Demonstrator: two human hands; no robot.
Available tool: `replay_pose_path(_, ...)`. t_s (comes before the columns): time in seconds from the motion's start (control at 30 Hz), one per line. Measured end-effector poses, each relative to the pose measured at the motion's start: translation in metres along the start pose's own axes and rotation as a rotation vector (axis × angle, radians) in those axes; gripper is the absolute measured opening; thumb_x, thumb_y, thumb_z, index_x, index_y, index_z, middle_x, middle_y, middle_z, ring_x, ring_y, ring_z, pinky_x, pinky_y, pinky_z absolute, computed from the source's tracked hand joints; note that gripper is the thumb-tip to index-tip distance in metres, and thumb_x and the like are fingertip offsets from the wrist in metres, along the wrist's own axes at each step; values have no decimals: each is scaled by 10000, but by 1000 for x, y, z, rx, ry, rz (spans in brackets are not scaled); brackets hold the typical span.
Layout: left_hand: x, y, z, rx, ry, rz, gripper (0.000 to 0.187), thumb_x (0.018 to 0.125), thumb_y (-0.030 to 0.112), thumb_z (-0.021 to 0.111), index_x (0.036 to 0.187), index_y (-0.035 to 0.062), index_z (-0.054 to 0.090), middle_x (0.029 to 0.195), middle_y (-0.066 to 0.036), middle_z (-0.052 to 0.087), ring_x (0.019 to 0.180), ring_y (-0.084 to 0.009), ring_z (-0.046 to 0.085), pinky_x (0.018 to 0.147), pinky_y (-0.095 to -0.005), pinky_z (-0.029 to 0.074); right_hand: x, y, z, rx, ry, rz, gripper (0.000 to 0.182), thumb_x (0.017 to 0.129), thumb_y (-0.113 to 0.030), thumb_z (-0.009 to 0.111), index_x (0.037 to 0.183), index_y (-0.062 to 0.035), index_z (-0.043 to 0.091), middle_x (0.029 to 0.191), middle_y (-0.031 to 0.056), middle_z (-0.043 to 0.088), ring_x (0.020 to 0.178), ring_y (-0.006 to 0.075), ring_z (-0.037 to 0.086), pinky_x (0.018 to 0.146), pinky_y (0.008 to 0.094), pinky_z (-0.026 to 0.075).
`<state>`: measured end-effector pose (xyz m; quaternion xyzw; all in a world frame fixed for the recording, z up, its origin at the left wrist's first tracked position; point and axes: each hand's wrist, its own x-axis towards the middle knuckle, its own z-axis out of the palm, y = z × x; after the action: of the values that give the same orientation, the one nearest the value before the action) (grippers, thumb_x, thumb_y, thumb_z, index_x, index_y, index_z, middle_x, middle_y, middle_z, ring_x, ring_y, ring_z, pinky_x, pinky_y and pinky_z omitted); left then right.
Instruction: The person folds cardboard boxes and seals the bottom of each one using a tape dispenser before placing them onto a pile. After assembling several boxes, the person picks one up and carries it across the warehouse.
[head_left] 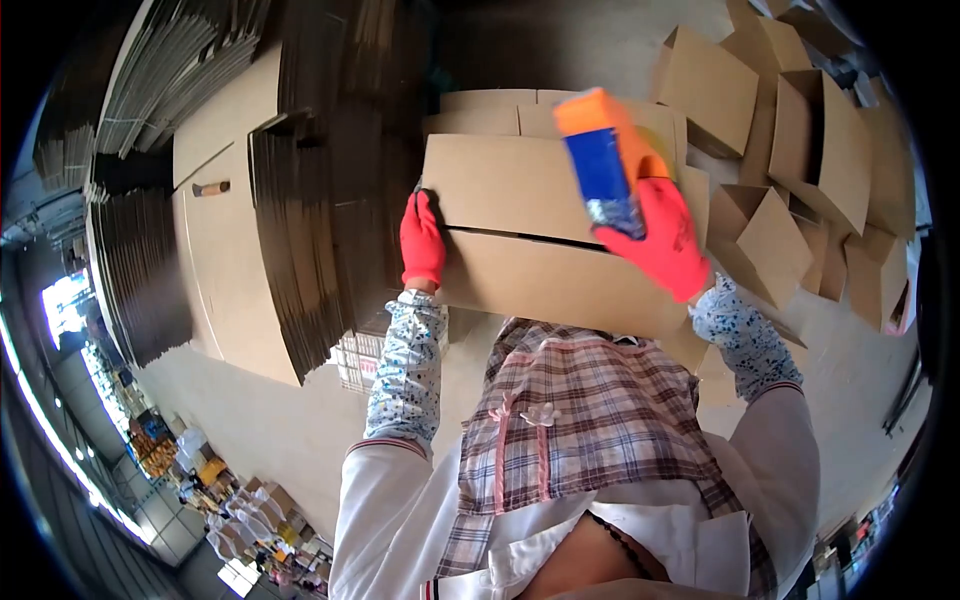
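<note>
In front of me lies a cardboard box (pixel 530 190) with its two long flaps folded in, a narrow dark seam between them. My left hand (pixel 423 240), in a red glove, grips the box's left edge near the seam, fingers partly behind the cardboard. My right hand (pixel 660 235), also red-gloved, is wrapped round an orange and blue tape dispenser (pixel 603 165), held tilted above the right half of the box. The dispenser hides part of the upper flap. Whether it touches the box I cannot tell.
Flattened cardboard stacks (pixel 300 240) stand at the left, with a small brown-handled tool (pixel 211 188) on one sheet. Several open boxes (pixel 820 150) are piled at the upper right. A white crate (pixel 357 362) sits on the floor beyond my left arm.
</note>
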<state>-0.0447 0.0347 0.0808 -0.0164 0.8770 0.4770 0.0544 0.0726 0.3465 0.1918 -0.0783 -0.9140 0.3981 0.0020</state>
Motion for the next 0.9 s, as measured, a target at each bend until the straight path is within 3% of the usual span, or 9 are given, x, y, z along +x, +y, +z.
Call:
replay_pose_path(0.23, -18, -4, -6, 205, 109, 49, 419, 814, 182, 667, 1195, 25, 589, 1088, -110, 669, 932, -241, 647, 789, -292, 510, 74, -25, 95, -46, -178, -1023, 417, 735, -203, 651, 1107, -34, 569, 1097, 125, 598, 1046, 283, 570, 964, 387, 432)
replay_pose_path(0.27, -13, 12, -6, 36, -41, -269, 446, 952, 154, 522, 1365, 17, 428, 1279, -149, 552, 1235, -174, 464, 1015, -271, 350, 80, -22, 107, -34, -164, -1042, 408, 730, -112, 610, 1130, -49, 565, 1071, 108, 616, 1029, 263, 587, 920, 361, 467)
replay_pose_path(0.33, -5, 46, -32, 54, -81, 63, 477, 870, 165, 608, 1302, -8, 506, 1159, -135, 639, 1000, -206, 622, 842, -286, 487, 78, -15, 115, -23, -165, -1008, 375, 727, -73, 596, 1101, -63, 587, 1040, 86, 632, 999, 243, 602, 878, 342, 489)
replay_pose_path(0.4, -7, 16, -62, -298, -105, -153, 543, 956, 233, 523, 1404, -22, 351, 1361, -159, 475, 1278, -178, 413, 1036, -292, 318, 76, -7, 113, -52, -149, -1004, 343, 751, -86, 602, 1094, -103, 607, 1044, 43, 639, 989, 221, 607, 865, 330, 493)
replay_pose_path(0.47, -1, 79, -90, -521, -359, 142, 796, 856, 494, 615, 1383, -51, 373, 1451, -173, 349, 1368, -271, 295, 1106, -373, 222, 77, -7, 107, -58, -234, -999, 332, 758, -98, 610, 1089, -113, 618, 1037, 34, 643, 963, 213, 616, 843, 318, 502)
replay_pose_path(0.6, 4, 100, -124, 221, -763, 603, 723, 725, 556, 700, 1196, 15, 605, 1348, -186, 477, 1317, -381, 364, 1105, -521, 190, 80, -16, 98, -11, -216, -972, 290, 761, -118, 610, 1050, -117, 631, 1001, 25, 645, 919, 206, 618, 805, 305, 511)
replay_pose_path(0.7, -7, 110, -123, -32, -810, 500, 658, 736, 494, 717, 1177, 18, 611, 1254, -156, 550, 1235, -375, 444, 1094, -541, 206, 77, -12, 95, 75, -515, -846, 267, 782, -185, 624, 1035, -103, 612, 998, 23, 628, 954, 220, 592, 814, 334, 499)
replay_pose_path(0.83, -30, 105, -106, -377, -489, 127, 410, 885, 416, 582, 946, 12, 609, 926, -152, 623, 891, -303, 569, 951, -499, 374, 68, -30, 65, 80, -564, -1068, 346, 779, -315, 679, 996, -55, 606, 1028, 79, 609, 990, 263, 577, 832, 384, 480)
replay_pose_path(0.9, -26, 97, -114, -424, -119, -104, 318, 929, 328, 542, 885, 18, 601, 841, -105, 608, 792, -224, 568, 835, -396, 435, 77, -42, 28, 240, -920, -689, 459, 733, -376, 741, 985, -22, 595, 1005, 122, 607, 972, 295, 580, 835, 377, 468)
